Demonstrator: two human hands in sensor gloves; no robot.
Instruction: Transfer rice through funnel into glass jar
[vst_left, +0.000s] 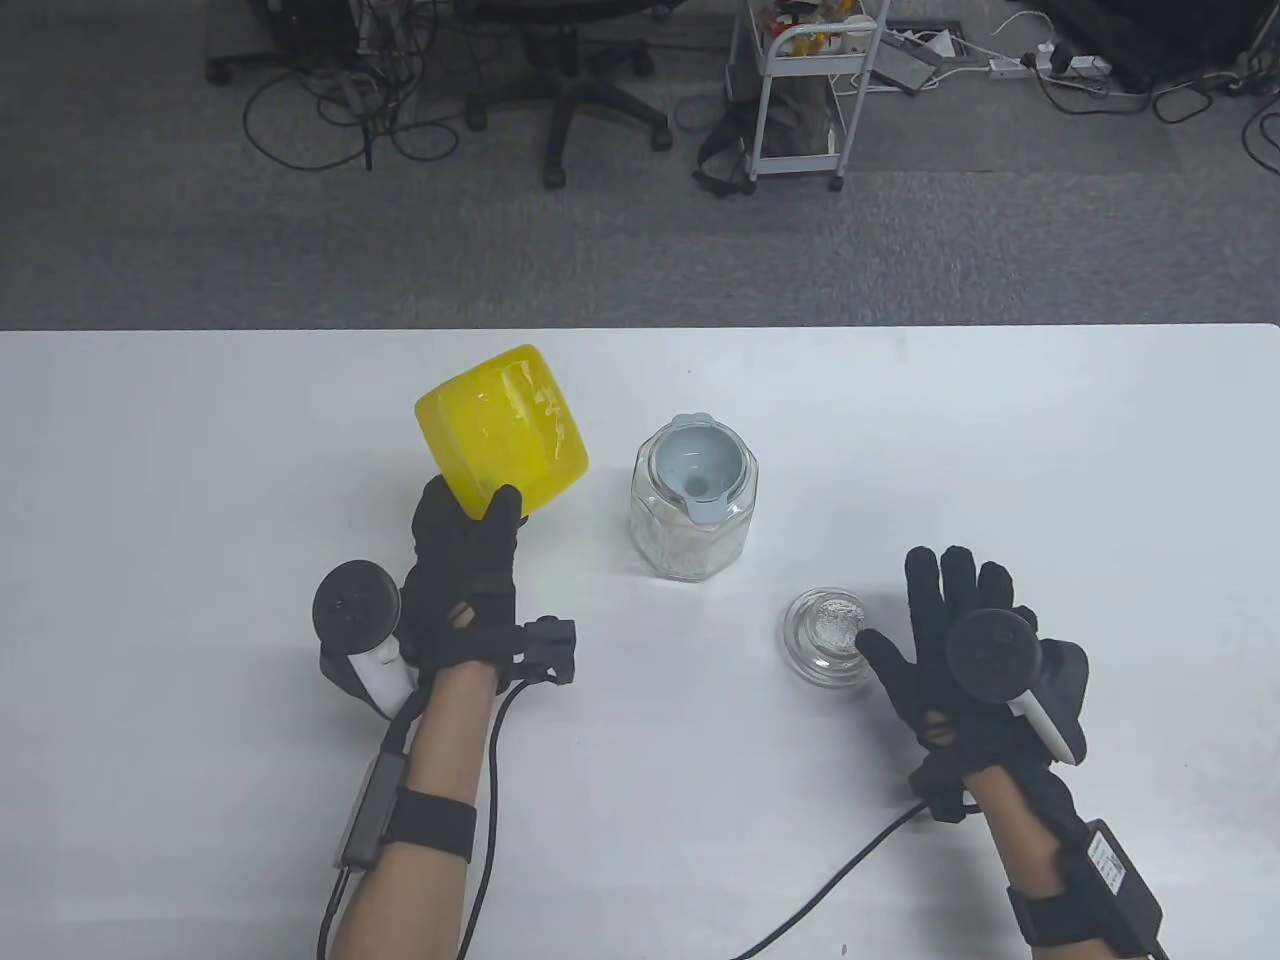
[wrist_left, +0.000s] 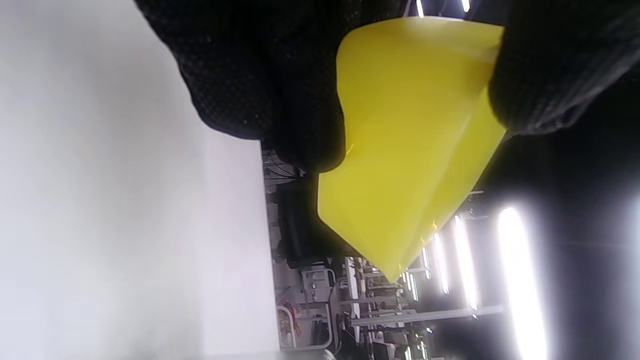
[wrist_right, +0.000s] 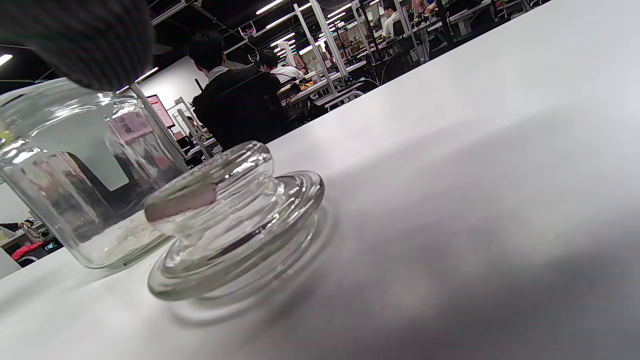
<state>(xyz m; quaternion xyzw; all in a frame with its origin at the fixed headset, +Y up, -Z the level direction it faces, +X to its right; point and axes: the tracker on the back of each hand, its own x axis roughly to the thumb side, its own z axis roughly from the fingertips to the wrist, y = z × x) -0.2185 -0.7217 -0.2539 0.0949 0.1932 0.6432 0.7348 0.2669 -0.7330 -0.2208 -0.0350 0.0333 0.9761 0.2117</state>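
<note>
My left hand (vst_left: 470, 560) grips a yellow plastic bowl (vst_left: 503, 430) by its near rim and holds it tilted above the table, left of the jar; the left wrist view shows the bowl (wrist_left: 410, 150) pinched between thumb and fingers. The glass jar (vst_left: 693, 515) stands mid-table with a pale blue-grey funnel (vst_left: 698, 467) seated in its mouth and rice at its bottom (wrist_right: 120, 237). The jar also shows in the right wrist view (wrist_right: 75, 175). My right hand (vst_left: 950, 640) lies flat and open on the table, thumb beside the glass lid (vst_left: 826, 635).
The glass lid (wrist_right: 235, 225) lies on the white table (vst_left: 1000, 450) just in front of the jar. Glove cables trail off the table's near edge. Beyond the table's far edge are a carpeted floor, an office chair (vst_left: 575, 80) and a white cart (vst_left: 800, 90).
</note>
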